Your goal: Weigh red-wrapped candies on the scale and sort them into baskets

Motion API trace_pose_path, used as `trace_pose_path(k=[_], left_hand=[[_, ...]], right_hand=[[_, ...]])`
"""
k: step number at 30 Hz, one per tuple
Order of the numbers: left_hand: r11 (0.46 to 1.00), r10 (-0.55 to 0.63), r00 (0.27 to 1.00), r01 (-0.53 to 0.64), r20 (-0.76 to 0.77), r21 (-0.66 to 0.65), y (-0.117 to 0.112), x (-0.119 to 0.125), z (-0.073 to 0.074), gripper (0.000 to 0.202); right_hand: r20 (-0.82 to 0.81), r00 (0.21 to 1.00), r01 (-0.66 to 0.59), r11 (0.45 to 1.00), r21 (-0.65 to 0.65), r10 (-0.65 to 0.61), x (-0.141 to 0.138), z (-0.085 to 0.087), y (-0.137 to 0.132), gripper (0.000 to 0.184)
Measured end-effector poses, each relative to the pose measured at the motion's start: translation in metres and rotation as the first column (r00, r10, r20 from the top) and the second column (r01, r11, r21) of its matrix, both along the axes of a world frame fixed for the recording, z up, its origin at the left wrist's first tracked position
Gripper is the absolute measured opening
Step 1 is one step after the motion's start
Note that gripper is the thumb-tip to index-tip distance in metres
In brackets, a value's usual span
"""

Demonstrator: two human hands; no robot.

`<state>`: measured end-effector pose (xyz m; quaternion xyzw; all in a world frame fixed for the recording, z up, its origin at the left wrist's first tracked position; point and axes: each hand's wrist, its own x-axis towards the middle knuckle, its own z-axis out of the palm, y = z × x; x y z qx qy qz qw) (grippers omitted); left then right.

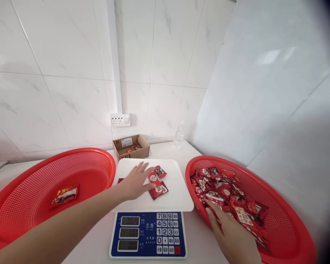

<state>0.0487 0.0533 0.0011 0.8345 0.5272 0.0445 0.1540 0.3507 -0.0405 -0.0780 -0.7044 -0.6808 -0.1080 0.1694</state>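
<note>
My left hand [136, 181] is over the white weighing tray [178, 198] of a digital scale, fingers spread and nothing gripped. Just right of its fingertips lie small red wrapped packets [158, 190], some overlapping. Another dark red packet [120, 180] peeks out left of the hand, mostly covered by it. My right hand [231, 231] reaches over the near rim of the right red basket [283, 198], thumb and forefinger stretched out at the edge of a heap of red packets [216, 198]. Its other fingers are hidden from view.
A second red basket [96, 157] on the left holds one red packet [64, 195]. Behind the tray stands an open cardboard box [139, 152] with a few packets. The scale's blue keypad panel [148, 234] faces me. A clear bottle [178, 135] stands by the tiled wall.
</note>
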Motion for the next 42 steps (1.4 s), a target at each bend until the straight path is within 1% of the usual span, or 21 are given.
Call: trace_pose_path(k=[2,4,6,8,10,14,16,19,22,26,28,31,33,35,38,40,42], left_hand=[[0.996,-0.076,0.997,0.077,0.012,-0.054,0.002,0.016,-0.007,0.077],[0.987,-0.13,0.991,0.13,0.008,-0.092,0.003,0.03,-0.014,0.085],[0.983,-0.156,0.988,0.155,0.003,-0.094,0.005,0.04,-0.02,0.088],[0.985,-0.159,0.987,0.159,0.006,-0.065,0.009,0.047,-0.024,0.087],[0.989,-0.148,0.989,0.149,0.019,-0.023,0.015,0.051,-0.027,0.082],[0.992,-0.111,0.993,0.109,0.046,0.061,0.028,0.054,-0.026,0.061],[0.99,-0.103,0.994,0.099,0.038,0.098,0.03,0.055,-0.025,0.052],[0.987,-0.086,0.996,0.085,0.001,0.138,0.027,0.059,-0.024,0.044],[0.988,-0.066,0.998,0.069,-0.022,0.139,0.02,0.066,-0.022,0.04],[0.994,-0.084,0.996,0.082,0.016,0.068,0.015,0.07,-0.015,0.036],[0.997,-0.075,0.996,0.074,0.048,0.026,0.015,0.061,-0.007,0.035],[0.999,-0.004,0.998,0.007,0.064,-0.042,0.015,0.031,0.013,0.035],[0.993,0.064,0.998,-0.062,0.017,-0.099,0.012,0.003,0.026,0.035],[0.977,0.131,0.989,-0.141,-0.071,-0.158,0.006,-0.023,0.036,0.035],[0.951,0.176,0.969,-0.213,-0.176,-0.222,-0.006,-0.049,0.04,0.036],[0.943,0.171,0.962,-0.222,-0.213,-0.249,-0.012,-0.057,0.037,0.038],[0.939,0.157,0.958,-0.22,-0.241,-0.265,-0.015,-0.06,0.032,0.04]], right_hand=[[0.008,1.0,-0.026,1.0,-0.003,0.026,0.001,0.0,0.001,0.046],[0.008,0.999,-0.039,0.999,-0.005,0.039,0.002,0.001,0.001,0.047],[0.008,0.999,-0.044,0.999,-0.01,0.044,0.003,0.002,0.002,0.047],[0.012,0.999,-0.041,0.999,-0.025,0.041,0.003,0.003,0.002,0.047],[0.019,0.999,-0.026,0.999,-0.043,0.026,0.003,0.004,0.002,0.046],[0.022,1.0,-0.006,0.999,-0.052,0.007,0.002,0.005,0.002,0.047],[0.023,1.0,-0.019,0.999,-0.049,0.02,0.002,0.005,0.002,0.047],[0.031,0.999,-0.018,0.999,-0.032,0.019,0.003,0.002,0.001,0.047],[0.035,0.999,-0.037,0.999,-0.012,0.038,0.004,0.0,0.001,0.045],[0.041,0.999,-0.035,0.999,0.032,0.033,0.004,0.0,0.0,0.045],[0.042,0.999,-0.029,0.998,0.048,0.027,0.002,0.0,-0.002,0.044],[0.034,0.999,-0.031,0.998,0.052,0.03,0.001,0.001,-0.003,0.045],[0.029,0.999,-0.032,0.999,0.044,0.031,0.001,0.0,-0.003,0.046],[0.017,1.0,-0.023,0.999,0.042,0.023,0.001,0.0,-0.003,0.047],[0.001,1.0,-0.002,1.0,0.01,0.002,0.001,0.002,-0.002,0.048],[-0.006,1.0,0.023,0.999,-0.028,-0.023,0.0,0.003,-0.002,0.048],[-0.014,0.999,0.04,0.998,-0.054,-0.041,-0.002,0.005,-0.002,0.048]])
